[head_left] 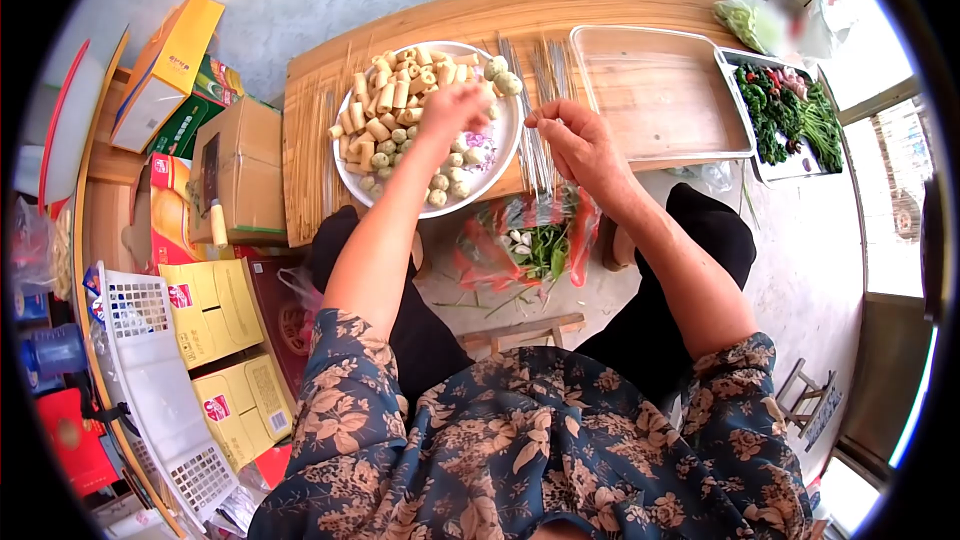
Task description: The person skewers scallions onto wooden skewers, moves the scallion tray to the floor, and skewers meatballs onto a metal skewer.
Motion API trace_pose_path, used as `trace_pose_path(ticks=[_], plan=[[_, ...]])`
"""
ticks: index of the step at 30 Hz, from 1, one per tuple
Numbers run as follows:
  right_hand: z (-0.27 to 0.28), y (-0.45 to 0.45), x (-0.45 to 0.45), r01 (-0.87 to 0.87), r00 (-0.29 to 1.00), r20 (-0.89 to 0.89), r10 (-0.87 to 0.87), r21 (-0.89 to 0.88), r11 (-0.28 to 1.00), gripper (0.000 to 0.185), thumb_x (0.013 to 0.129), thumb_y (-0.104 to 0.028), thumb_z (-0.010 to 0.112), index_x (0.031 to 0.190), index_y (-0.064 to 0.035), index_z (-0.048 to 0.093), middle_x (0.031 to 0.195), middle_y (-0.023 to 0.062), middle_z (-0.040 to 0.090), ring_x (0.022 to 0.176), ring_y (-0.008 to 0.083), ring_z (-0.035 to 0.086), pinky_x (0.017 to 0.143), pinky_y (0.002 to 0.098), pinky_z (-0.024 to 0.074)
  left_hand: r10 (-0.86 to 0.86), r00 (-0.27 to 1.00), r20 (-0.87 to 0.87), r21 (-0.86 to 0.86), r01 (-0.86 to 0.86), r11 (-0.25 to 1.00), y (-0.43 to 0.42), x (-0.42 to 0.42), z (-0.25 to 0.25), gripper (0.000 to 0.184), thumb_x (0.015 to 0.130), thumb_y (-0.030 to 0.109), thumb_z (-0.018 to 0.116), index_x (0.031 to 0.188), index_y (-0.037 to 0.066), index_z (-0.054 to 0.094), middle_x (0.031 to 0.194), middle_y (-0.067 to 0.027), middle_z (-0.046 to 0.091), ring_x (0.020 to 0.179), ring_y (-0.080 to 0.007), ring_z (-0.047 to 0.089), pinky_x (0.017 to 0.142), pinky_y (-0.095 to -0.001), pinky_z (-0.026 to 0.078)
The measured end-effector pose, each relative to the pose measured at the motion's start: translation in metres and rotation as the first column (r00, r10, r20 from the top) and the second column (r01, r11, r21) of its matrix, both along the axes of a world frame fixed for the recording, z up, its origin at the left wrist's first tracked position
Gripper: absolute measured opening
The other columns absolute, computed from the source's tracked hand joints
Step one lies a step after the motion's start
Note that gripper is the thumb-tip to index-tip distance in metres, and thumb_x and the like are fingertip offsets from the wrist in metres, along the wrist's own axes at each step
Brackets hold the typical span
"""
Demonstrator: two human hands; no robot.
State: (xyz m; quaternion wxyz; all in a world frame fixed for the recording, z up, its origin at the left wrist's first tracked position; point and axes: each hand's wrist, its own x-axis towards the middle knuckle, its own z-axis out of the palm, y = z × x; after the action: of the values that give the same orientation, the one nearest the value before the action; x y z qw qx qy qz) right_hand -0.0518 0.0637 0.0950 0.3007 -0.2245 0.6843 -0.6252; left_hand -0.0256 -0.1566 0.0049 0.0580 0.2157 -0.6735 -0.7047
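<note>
Over the right part of a round white plate (508, 145) is my left hand (455, 110), blurred, its fingertips near the greenish balls; what it holds, if anything, cannot be made out. The plate bears tan tube-shaped pieces (400, 95) and speckled greenish balls (460, 175). Two such balls (508, 83) lie at the upper right rim, by the skewers. My right hand (575, 135) is beside the plate, above thin skewers (540, 165), with thumb and index finger pinched together; anything between them is too small to name. More skewers (552, 70) lie higher on the wooden table (430, 20).
A clear rectangular tray (665, 155) is on the table's right, beside a tray of green vegetables (785, 120). A red plastic bag with greens (545, 250) sits below the table edge. Cardboard boxes (255, 165) and a white basket (165, 380) stand at left.
</note>
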Motion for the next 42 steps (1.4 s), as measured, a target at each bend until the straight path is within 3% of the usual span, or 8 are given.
trace_pose_path(ticks=[2,4,8,12,42], plan=[[0.004,0.001,0.005,-0.022,1.000,-0.010,0.022,0.000,1.000,0.019,0.089,-0.016,0.050,0.092,-0.0002,0.060,0.054,-0.0039,0.043,0.046,0.0037,0.038,0.042,0.0222,0.0305,0.117,0.988,-0.100,0.346,-0.076,0.935,-0.023,0.001,0.012,0.023,0.086,0.023,0.063,0.097,0.003,0.059,0.080,-0.0066,0.063,0.065,-0.0145,0.061,0.058,-0.0284,0.053],[0.005,-0.002,0.010,-0.045,0.999,-0.022,0.045,-0.001,0.999,0.019,0.089,-0.016,0.050,0.093,-0.0001,0.060,0.055,-0.0036,0.043,0.047,0.0040,0.038,0.043,0.0227,0.0311,0.256,0.961,-0.103,0.517,-0.169,0.839,-0.039,0.006,0.020,0.021,0.088,0.025,0.061,0.094,0.005,0.057,0.083,-0.0080,0.063,0.067,-0.0173,0.061,0.062,-0.0304,0.053],[0.005,-0.003,0.017,-0.096,0.995,-0.007,0.096,0.037,0.995,0.019,0.089,-0.016,0.050,0.093,0.0000,0.060,0.056,-0.0030,0.043,0.048,0.0043,0.040,0.045,0.0227,0.0339,0.340,0.936,-0.091,0.664,-0.197,0.722,-0.053,0.008,0.024,0.025,0.088,0.027,0.060,0.098,0.005,0.055,0.085,-0.0109,0.063,0.075,-0.0210,0.061,0.069,-0.0337,0.053],[0.003,-0.008,0.021,-0.132,0.991,-0.018,0.134,0.070,0.989,0.019,0.089,-0.016,0.050,0.093,0.0001,0.059,0.055,-0.0031,0.043,0.048,0.0042,0.040,0.044,0.0226,0.0344,0.365,0.928,-0.073,0.712,-0.208,0.670,-0.055,0.009,0.027,0.025,0.089,0.028,0.059,0.097,0.005,0.055,0.087,-0.0116,0.063,0.075,-0.0215,0.060,0.070,-0.0340,0.052],[-0.005,-0.021,0.023,-0.099,0.995,0.019,0.098,0.064,0.993,0.018,0.089,-0.015,0.049,0.095,-0.0013,0.059,0.053,-0.0025,0.043,0.044,0.0048,0.040,0.040,0.0235,0.0327,0.329,0.935,-0.129,0.691,-0.153,0.707,-0.041,0.013,0.035,0.021,0.086,0.022,0.064,0.095,0.004,0.055,0.087,-0.0126,0.063,0.075,-0.0217,0.060,0.069,-0.0342,0.053]])
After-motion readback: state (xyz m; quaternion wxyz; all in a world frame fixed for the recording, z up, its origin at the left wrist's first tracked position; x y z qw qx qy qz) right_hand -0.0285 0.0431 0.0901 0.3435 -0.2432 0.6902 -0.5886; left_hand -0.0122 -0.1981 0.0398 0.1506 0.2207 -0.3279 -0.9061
